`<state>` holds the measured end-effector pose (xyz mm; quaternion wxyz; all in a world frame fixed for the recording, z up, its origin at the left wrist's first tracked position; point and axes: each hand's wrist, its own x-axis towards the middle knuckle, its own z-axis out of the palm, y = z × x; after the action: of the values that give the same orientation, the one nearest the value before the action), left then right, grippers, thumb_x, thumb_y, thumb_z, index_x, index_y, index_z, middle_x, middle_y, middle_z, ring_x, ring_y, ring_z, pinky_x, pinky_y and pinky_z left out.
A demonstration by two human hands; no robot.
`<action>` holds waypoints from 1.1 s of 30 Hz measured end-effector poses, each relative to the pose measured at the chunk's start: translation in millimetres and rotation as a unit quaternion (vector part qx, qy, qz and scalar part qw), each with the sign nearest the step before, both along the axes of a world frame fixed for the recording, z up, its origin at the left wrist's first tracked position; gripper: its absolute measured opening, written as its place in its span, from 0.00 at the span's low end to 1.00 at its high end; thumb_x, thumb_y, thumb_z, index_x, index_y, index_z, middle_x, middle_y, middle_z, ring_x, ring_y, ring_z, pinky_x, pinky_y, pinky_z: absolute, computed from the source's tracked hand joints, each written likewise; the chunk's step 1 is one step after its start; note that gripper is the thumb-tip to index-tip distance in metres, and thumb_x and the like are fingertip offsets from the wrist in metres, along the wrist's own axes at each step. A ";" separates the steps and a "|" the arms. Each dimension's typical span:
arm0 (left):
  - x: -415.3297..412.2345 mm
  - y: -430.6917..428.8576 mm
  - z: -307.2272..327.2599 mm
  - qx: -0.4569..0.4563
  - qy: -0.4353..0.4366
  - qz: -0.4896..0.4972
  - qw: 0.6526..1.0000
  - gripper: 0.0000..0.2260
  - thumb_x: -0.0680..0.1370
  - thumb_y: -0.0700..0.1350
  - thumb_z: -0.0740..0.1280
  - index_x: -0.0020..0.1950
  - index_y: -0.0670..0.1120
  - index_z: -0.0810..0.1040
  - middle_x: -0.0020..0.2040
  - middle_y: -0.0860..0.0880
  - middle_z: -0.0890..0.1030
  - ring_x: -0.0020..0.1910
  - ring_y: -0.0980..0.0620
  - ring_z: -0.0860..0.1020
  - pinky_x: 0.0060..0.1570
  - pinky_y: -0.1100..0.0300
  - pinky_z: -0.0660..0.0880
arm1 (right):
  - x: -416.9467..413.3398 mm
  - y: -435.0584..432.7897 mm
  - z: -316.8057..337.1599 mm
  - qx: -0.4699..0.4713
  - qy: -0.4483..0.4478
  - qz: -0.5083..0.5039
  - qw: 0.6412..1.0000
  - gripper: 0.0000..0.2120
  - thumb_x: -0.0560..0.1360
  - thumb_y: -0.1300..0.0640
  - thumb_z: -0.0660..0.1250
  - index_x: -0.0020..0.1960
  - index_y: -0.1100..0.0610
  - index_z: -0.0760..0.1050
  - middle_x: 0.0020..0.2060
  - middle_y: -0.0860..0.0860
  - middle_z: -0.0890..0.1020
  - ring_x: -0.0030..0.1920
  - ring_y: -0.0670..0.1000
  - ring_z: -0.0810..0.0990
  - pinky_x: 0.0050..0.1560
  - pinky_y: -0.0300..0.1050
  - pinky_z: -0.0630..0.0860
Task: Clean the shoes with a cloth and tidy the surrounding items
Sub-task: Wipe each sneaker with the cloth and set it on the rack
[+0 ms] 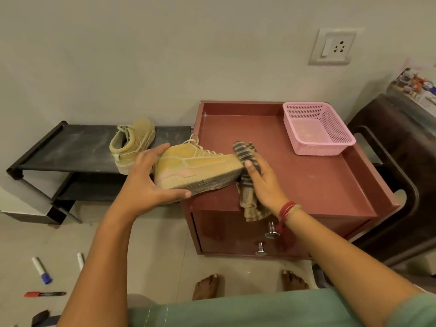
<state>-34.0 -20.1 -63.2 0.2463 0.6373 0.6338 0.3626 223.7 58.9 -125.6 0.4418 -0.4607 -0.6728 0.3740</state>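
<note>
Two hands: left (144, 185) grips shoe (200, 166), right (264, 182) holds cloth (248, 205).

Tan shoes (198, 165), striped cloth (247, 161) (grey-beige), pink basket (318, 128), maroon cabinet (295, 182).

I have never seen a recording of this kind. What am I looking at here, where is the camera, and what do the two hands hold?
There is no machine here. A person works with bare hands, and one camera worn on the head looks forward and down, so you see the person's own arms and feet. The left hand grips the heel of a tan suede high-top shoe, at the left edge of a reddish-brown cabinet. The right hand holds a grey striped cloth against the toe of that shoe. On the cabinet's tray-like top stands a pink plastic mesh basket. A second tan shoe stands on a low black rack beside the cabinet. Some marker pens lie on the floor tiles.
</note>
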 end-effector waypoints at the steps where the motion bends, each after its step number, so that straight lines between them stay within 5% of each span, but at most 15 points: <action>1: -2.3 -1.3 -1.2 -0.012 -0.009 -0.009 1.000 0.52 0.50 0.64 0.77 0.72 0.63 0.62 0.63 0.63 0.64 0.65 0.59 0.64 0.61 0.63 0.64 | 3.0 4.1 2.6 -0.060 0.036 -0.015 0.997 0.16 0.80 0.48 0.57 0.64 0.54 0.72 0.58 0.52 0.78 0.61 0.53 0.76 0.63 0.52 0.73; 4: -4.7 -4.3 -2.8 -0.030 -0.025 -0.029 0.999 0.51 0.51 0.61 0.79 0.71 0.67 0.60 0.67 0.60 0.63 0.67 0.57 0.64 0.67 0.56 0.66 | 10.0 14.9 9.7 -0.153 0.098 -0.092 0.979 0.09 0.81 0.54 0.56 0.56 0.55 0.74 0.48 0.50 0.80 0.52 0.52 0.78 0.52 0.42 0.75; 7: -0.6 -5.4 2.1 0.009 -0.039 -0.039 0.998 0.48 0.54 0.61 0.78 0.71 0.66 0.62 0.68 0.59 0.65 0.68 0.57 0.67 0.60 0.61 0.73 | -1.1 2.2 34.2 -0.039 0.088 -0.152 0.984 0.10 0.80 0.51 0.58 0.55 0.54 0.75 0.45 0.47 0.79 0.50 0.50 0.77 0.53 0.46 0.73; 9: 5.4 -5.8 8.9 0.035 -0.056 -0.045 0.997 0.46 0.56 0.60 0.78 0.71 0.66 0.62 0.69 0.58 0.67 0.68 0.57 0.68 0.53 0.66 0.76 | -16.6 -20.9 56.3 0.064 0.048 -0.103 0.991 0.18 0.79 0.46 0.57 0.61 0.55 0.75 0.51 0.48 0.79 0.54 0.50 0.76 0.57 0.47 0.72; 12: 18.6 -6.1 19.8 0.076 -0.069 -0.048 0.994 0.46 0.58 0.58 0.78 0.73 0.64 0.61 0.68 0.60 0.69 0.67 0.59 0.70 0.61 0.53 0.75 | -39.0 -59.9 86.8 0.215 -0.049 0.031 0.975 0.20 0.78 0.47 0.57 0.67 0.51 0.70 0.67 0.51 0.73 0.68 0.52 0.69 0.69 0.59 0.65; 15: 31.0 -4.8 30.7 0.108 -0.084 -0.077 0.988 0.38 0.64 0.59 0.73 0.72 0.62 0.61 0.62 0.70 0.71 0.63 0.67 0.71 0.61 0.67 0.70 | -54.3 -73.9 95.7 0.319 -0.224 0.160 0.907 0.19 0.78 0.46 0.58 0.68 0.47 0.70 0.70 0.49 0.70 0.73 0.54 0.62 0.73 0.64 0.51; 17: 34.3 -4.6 35.5 0.110 -0.078 -0.080 0.988 0.36 0.64 0.60 0.71 0.70 0.64 0.60 0.59 0.74 0.71 0.62 0.69 0.71 0.59 0.72 0.69 | -53.7 -70.6 87.9 0.358 -0.266 0.157 0.881 0.20 0.77 0.45 0.60 0.68 0.45 0.70 0.70 0.48 0.70 0.74 0.54 0.61 0.72 0.64 0.50; 26: 25.3 -2.8 30.8 0.053 -0.083 -0.036 0.994 0.50 0.52 0.61 0.79 0.72 0.62 0.63 0.65 0.69 0.67 0.62 0.66 0.68 0.59 0.55 0.74 | -7.4 -43.6 28.1 0.215 -0.210 0.063 0.952 0.23 0.78 0.36 0.46 0.72 0.31 0.48 0.73 0.37 0.56 0.76 0.42 0.50 0.75 0.54 0.45; 29: 21.1 0.9 29.4 0.032 -0.090 -0.043 0.995 0.49 0.52 0.60 0.79 0.72 0.63 0.64 0.63 0.72 0.67 0.62 0.69 0.68 0.60 0.54 0.75 | 7.0 -32.6 11.6 0.105 -0.129 0.019 0.986 0.24 0.74 0.30 0.46 0.69 0.29 0.52 0.70 0.30 0.55 0.75 0.39 0.49 0.75 0.48 0.44; 31: 17.6 1.6 26.5 0.021 -0.089 -0.048 0.995 0.48 0.53 0.60 0.79 0.71 0.62 0.65 0.63 0.72 0.68 0.59 0.76 0.67 0.56 0.59 0.75 | 13.2 -26.3 0.9 0.010 -0.048 0.006 0.999 0.29 0.73 0.29 0.49 0.71 0.38 0.59 0.72 0.38 0.60 0.75 0.43 0.54 0.75 0.48 0.49; 33: 13.7 1.2 23.4 0.009 -0.088 -0.050 0.995 0.48 0.53 0.60 0.79 0.71 0.62 0.65 0.63 0.71 0.68 0.59 0.77 0.67 0.52 0.64 0.75 | 19.2 -17.7 -2.7 -0.054 0.025 0.013 0.998 0.24 0.78 0.38 0.53 0.68 0.49 0.68 0.68 0.51 0.71 0.69 0.42 0.67 0.71 0.43 0.62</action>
<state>-20.3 -18.9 -39.7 0.3133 0.6361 0.5736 0.4101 242.9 41.2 -128.3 0.4283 -0.4660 -0.6460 0.4268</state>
